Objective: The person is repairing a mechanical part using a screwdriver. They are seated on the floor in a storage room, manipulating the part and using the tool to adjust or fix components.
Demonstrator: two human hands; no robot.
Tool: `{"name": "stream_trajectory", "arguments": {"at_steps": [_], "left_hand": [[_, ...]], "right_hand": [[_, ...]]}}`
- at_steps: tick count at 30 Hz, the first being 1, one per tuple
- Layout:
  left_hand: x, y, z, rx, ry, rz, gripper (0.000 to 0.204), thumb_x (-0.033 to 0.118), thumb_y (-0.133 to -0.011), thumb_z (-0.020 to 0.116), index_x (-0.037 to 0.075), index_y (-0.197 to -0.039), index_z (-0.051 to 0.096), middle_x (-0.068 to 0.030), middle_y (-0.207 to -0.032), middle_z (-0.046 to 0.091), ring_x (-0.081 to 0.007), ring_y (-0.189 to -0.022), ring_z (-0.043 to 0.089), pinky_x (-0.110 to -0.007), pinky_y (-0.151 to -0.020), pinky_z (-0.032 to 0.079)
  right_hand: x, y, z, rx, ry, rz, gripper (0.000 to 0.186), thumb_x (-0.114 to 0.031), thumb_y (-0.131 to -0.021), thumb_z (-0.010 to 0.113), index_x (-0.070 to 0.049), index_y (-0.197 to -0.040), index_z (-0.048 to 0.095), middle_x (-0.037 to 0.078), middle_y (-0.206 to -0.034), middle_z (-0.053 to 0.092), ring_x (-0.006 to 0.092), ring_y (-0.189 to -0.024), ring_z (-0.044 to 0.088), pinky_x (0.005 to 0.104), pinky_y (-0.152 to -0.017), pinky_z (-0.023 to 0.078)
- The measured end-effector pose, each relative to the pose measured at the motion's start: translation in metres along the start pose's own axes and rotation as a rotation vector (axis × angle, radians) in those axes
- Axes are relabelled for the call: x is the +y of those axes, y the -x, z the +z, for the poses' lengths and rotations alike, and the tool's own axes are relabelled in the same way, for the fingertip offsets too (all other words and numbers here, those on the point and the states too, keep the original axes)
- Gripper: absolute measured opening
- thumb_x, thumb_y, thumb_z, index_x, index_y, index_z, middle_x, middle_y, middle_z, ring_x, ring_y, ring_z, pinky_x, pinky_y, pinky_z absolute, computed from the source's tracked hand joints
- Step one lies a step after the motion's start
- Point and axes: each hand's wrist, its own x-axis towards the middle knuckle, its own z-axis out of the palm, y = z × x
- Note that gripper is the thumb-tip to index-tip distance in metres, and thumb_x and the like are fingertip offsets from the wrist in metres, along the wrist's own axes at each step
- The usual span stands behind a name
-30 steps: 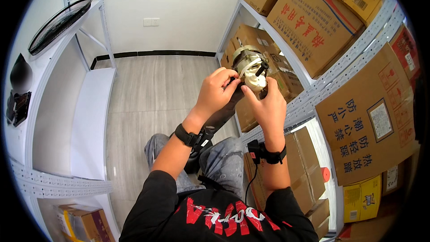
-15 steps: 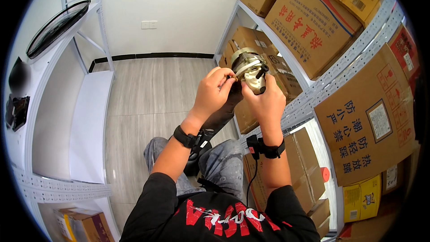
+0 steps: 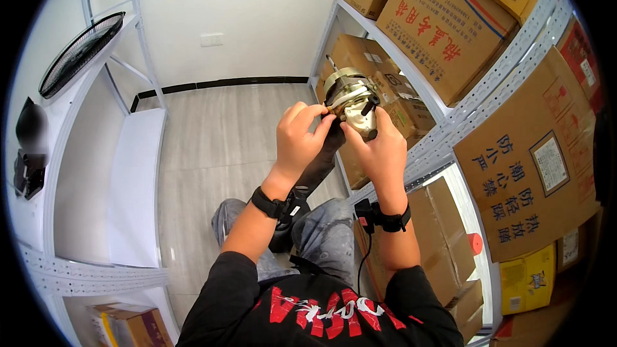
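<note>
An electric fan's bare motor (image 3: pixel 350 95), with a cream metal housing, a black knob and a thin shaft pointing away, sits on top of a dark fan stand (image 3: pixel 319 170) rising between my knees. My left hand (image 3: pixel 298 136) pinches at the motor's lower left side, thumb against forefinger; whatever small part lies between the tips is too hidden to name. On the other side, my right hand (image 3: pixel 382 148) grips the back of the motor housing, thumb below the knob and fingers around the right edge.
A round black fan grille (image 3: pixel 80 54) lies on the left shelf, near dark pieces (image 3: pixel 29 154) beside it. Large cardboard boxes (image 3: pixel 443 32) fill the metal rack at right. A lower white shelf (image 3: pixel 135 186) runs along the left; a white wall (image 3: pixel 238 0) stands ahead.
The view has shifted slightly. Both hands keep nearly the same hold on the motor, with only small shifts of the fingers.
</note>
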Motion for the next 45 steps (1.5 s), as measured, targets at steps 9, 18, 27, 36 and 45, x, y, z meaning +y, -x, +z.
{"name": "stream_trajectory", "arguments": {"at_steps": [9,18,27,36,45], "left_hand": [[-0.003,0.0,0.002,0.016,-0.173,0.171,0.032,0.007,-0.075,0.085,0.006,-0.104,0.071,-0.0088,-0.078,0.06,-0.0291,-0.069,0.058,-0.038,-0.063,0.047],[-0.008,-0.001,-0.005,-0.09,-0.033,0.192,0.027,0.004,-0.076,0.083,0.003,-0.102,0.074,-0.0098,-0.073,0.06,-0.0288,-0.066,0.057,-0.038,-0.06,0.046],[-0.007,0.007,-0.006,-0.132,-0.052,0.234,0.02,0.006,-0.085,0.075,0.002,-0.103,0.072,-0.0092,-0.072,0.059,-0.029,-0.065,0.056,-0.04,-0.063,0.045],[-0.006,0.004,0.006,-0.017,-0.002,0.267,0.02,0.0,-0.081,0.076,0.001,-0.099,0.07,-0.0086,-0.069,0.055,-0.0262,-0.06,0.054,-0.037,-0.056,0.044],[-0.014,0.013,0.015,0.055,0.02,0.176,0.023,0.0,-0.079,0.079,0.003,-0.096,0.065,-0.0068,-0.071,0.054,-0.0191,-0.057,0.049,-0.032,-0.052,0.04]], "right_hand": [[-0.004,0.002,-0.001,-0.006,0.013,0.029,0.05,-0.042,-0.081,0.083,0.001,-0.093,0.059,0.021,-0.075,0.068,0.0419,-0.069,0.069,0.0463,-0.058,0.054],[0.005,0.004,-0.002,-0.018,-0.003,-0.012,0.049,-0.04,-0.082,0.082,0.001,-0.098,0.06,0.022,-0.078,0.068,0.0431,-0.071,0.068,0.047,-0.06,0.054],[0.003,0.007,-0.01,-0.082,-0.119,0.025,0.044,-0.036,-0.084,0.08,-0.001,-0.1,0.06,0.021,-0.077,0.066,0.0431,-0.071,0.067,0.0465,-0.059,0.052],[0.005,0.007,-0.011,-0.086,-0.114,0.017,0.043,-0.036,-0.084,0.081,-0.002,-0.098,0.059,0.02,-0.074,0.065,0.0424,-0.067,0.066,0.0459,-0.058,0.052],[0.0,0.016,-0.005,0.007,-0.149,-0.001,0.046,-0.036,-0.082,0.082,0.0,-0.098,0.059,0.02,-0.074,0.065,0.0418,-0.067,0.066,0.0455,-0.057,0.052]]}}
